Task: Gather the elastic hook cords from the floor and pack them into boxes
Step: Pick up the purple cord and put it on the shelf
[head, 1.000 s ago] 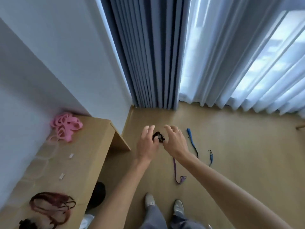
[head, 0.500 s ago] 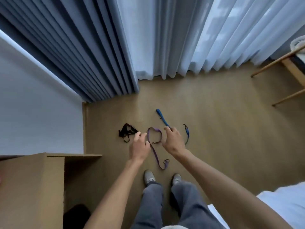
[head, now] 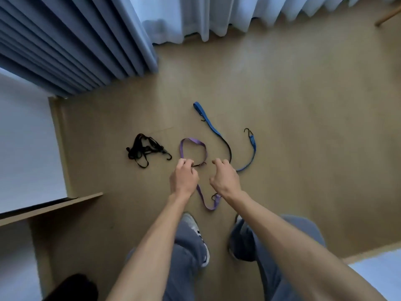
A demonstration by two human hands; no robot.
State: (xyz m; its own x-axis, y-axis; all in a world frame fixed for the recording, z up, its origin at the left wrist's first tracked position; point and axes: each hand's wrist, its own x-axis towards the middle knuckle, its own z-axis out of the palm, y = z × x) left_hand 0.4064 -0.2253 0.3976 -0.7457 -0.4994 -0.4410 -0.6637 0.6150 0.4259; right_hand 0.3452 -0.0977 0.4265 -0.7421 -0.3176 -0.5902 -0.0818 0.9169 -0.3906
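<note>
Fingers of the left hand (head: pixel 184 177) curl in over the near end of the purple cord's loop, where a dark hook end lies; whether they actually pinch the cord cannot be told from this angle. The right hand (head: pixel 225 178) hangs just to the right of it, loosely curled with nothing visibly held, its knuckles above the bend of the blue cord.

The purple cord (head: pixel 192 141) lies on the floor (head: pixel 303 127), making a rounded loop on the far side of the left hand, then running back between the two wrists to a folded end with a small hook near the shoes (head: pixel 195 227). The blue cord (head: pixel 208 121) starts further away, sweeps toward the right hand with a dark stretch in the middle, then curves up to the right, ending in a black hook. The black cord (head: pixel 144 149) sits in a tangled bunch to the left of the purple loop, apart from it.

Further out, dark blue curtains (head: pixel 76 46) hang at the far left and pale sheer curtains (head: pixel 217 14) along the far edge. A cardboard box (head: pixel 65 205) stands open at the near left, against the white wall (head: pixel 23 137).
</note>
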